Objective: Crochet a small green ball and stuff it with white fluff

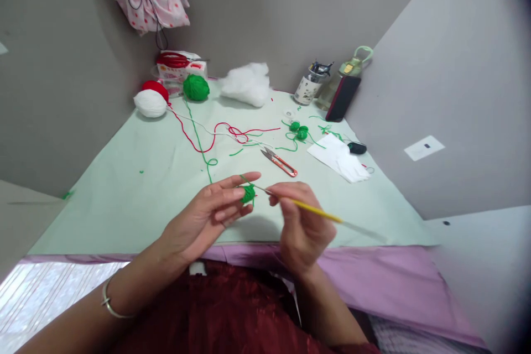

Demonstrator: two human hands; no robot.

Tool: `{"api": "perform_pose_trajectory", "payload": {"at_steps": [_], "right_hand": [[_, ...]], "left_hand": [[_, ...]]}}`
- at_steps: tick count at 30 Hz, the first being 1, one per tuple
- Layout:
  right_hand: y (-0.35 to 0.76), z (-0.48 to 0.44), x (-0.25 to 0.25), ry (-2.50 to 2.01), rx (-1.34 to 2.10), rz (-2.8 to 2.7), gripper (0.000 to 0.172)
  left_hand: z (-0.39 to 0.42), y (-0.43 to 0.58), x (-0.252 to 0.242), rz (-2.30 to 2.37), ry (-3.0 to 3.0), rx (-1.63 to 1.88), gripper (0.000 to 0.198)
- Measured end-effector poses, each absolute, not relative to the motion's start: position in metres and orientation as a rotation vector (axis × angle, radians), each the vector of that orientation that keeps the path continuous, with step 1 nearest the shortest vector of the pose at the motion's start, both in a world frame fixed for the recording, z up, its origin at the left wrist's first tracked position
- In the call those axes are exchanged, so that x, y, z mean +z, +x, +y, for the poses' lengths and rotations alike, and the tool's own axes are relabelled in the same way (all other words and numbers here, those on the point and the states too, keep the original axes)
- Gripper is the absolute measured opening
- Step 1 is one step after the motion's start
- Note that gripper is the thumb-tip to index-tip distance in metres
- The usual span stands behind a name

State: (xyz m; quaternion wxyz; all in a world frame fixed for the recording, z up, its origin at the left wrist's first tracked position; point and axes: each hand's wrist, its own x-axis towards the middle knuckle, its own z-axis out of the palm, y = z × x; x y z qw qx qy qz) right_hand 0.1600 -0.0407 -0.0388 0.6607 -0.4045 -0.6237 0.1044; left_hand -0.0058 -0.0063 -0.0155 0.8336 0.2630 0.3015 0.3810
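Note:
My left hand (219, 202) pinches a small green crochet piece (248, 194), with a strand of green yarn running over its index finger. In my right hand (305, 221) is a crochet hook (317, 210) with a yellow handle, gripped like a pencil. Its thin metal tip reaches the top of the green piece. A green yarn strand (198, 133) runs from the green yarn ball (196, 87) down the table toward my left hand. Just beyond my hands lie orange-handled thread snips (280, 162).
White stuffing (245, 84) sits at the back, with white (150, 103) and red yarn (155, 88) balls at left. Small green pieces (301, 131), white paper (338, 157), a pen holder (307, 87), a phone (343, 98) and a bottle (350, 68) are on the right.

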Motion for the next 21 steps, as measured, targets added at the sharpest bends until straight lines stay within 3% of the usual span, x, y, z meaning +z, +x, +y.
{"api": "perform_pose_trajectory", "payload": {"at_steps": [4,12,21], "right_hand": [[0.16,-0.036,-0.034,-0.894,0.629,-1.214,0.019],[0.162,-0.033,-0.037,-0.899,0.799,-1.156,0.023],[0.16,-0.048,-0.031,-0.918,0.203,-1.61,0.025]], "left_hand": [[-0.007,-0.006,-0.013,0.648,0.653,0.881,0.032],[-0.01,-0.004,-0.017,0.779,0.893,0.967,0.031],[-0.015,-0.006,-0.018,0.965,1.138,1.07,0.029]]}}
